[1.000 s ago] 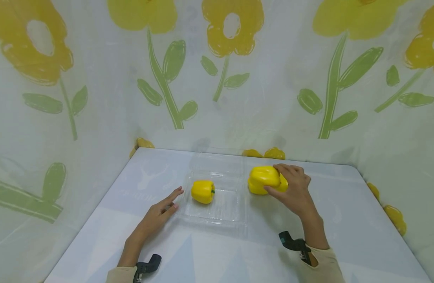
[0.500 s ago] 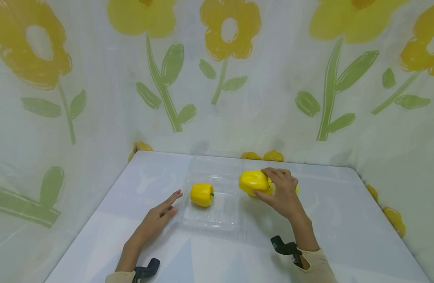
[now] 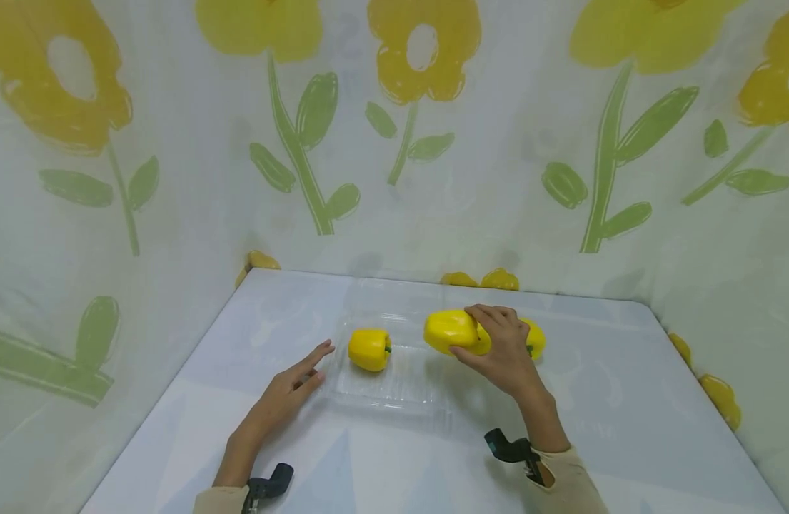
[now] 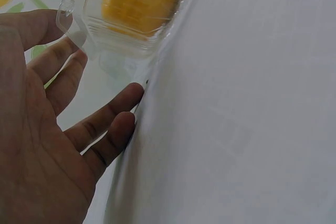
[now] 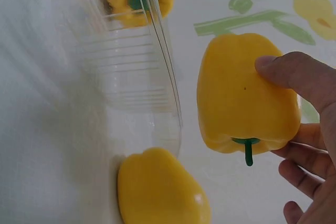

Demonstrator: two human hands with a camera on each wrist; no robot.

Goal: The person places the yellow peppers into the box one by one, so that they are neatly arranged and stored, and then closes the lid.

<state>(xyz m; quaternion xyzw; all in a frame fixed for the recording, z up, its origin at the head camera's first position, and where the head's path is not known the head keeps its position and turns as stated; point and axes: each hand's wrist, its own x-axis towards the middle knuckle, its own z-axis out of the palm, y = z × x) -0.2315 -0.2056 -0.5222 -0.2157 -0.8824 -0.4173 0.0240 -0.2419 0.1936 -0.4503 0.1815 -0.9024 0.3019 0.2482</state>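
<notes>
Pinching a yellow bell pepper (image 3: 449,331), your right hand (image 3: 502,348) hangs at the clamshell's (image 3: 397,382) right edge, your relaxed left hand (image 3: 288,387) opposite.

I hold my left hand (image 4: 47,124) palm in view, fingers loosely spread. The uppermost tip overlaps the clear box (image 4: 92,22); whether it touches, I can't tell. Through the box's wall a yellow pepper (image 4: 142,1) shows, blurred. White desk (image 4: 241,103) fills the right.

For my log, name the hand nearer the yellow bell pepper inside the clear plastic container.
Left hand, just left of that pepper; right hand, farther away on its right.
</notes>
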